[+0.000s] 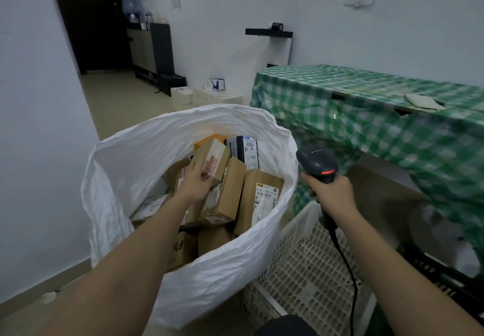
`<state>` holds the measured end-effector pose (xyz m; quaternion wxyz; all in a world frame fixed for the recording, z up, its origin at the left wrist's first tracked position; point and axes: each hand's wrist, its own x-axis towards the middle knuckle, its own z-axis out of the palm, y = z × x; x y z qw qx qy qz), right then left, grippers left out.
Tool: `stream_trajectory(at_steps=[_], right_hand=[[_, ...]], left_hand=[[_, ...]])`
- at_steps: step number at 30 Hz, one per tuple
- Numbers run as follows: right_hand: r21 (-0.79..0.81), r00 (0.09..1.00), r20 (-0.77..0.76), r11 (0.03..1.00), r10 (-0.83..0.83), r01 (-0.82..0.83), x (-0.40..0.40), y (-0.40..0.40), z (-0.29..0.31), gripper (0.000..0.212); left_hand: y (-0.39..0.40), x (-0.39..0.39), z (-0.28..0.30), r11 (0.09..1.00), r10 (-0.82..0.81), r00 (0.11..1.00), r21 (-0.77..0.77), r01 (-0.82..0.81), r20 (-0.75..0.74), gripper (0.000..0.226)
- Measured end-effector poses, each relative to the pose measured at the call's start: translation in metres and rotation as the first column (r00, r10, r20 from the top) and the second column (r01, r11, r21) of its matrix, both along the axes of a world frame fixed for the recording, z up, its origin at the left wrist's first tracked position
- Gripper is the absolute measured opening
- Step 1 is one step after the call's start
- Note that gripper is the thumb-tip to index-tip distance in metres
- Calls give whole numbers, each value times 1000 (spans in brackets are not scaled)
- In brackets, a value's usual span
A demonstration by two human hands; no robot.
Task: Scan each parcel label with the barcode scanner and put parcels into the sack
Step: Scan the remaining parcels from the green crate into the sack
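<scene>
left grip clasps parcel (inside sack) | right grip clutches scanner

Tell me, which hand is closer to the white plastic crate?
Right. The right hand, gripping the scanner, is above the crate; the left hand is inside the sack, holding a parcel.
</scene>
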<state>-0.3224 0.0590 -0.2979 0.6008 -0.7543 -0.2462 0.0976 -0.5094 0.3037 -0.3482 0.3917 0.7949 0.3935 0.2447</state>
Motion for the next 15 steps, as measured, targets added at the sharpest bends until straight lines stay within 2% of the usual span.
stream_trajectory(at_steps=[2, 4, 6, 9, 11, 15], right_hand=[[3, 1000, 3, 1000, 0, 0, 2, 0, 1, 20], [7, 1000, 13, 1000, -7, 7, 3, 0, 1, 21], [3, 1000, 17, 1000, -8, 8, 2, 0, 1, 21], [3, 1000, 7, 1000, -4, 4, 0, 1, 1, 22], [-5, 1000, 9, 1000, 0, 0, -1, 1, 0, 23], [-21, 1000, 9, 1000, -5, 5, 1, -2, -1, 23]], left_hand=[[-2, -2, -1, 991, 135, 989, -1, -135, 61, 62], [-2, -3, -1, 975, 223, 973, -5, -223, 62, 49], [-2, -4, -2, 980, 197, 978, -39, -194, 76, 49], [1, -4, -1, 993, 87, 996, -78, -86, 12, 70], [-1, -4, 1, 990, 58, 998, -130, -54, 28, 76], [-7, -2, 6, 997, 63, 994, -44, -60, 89, 60]])
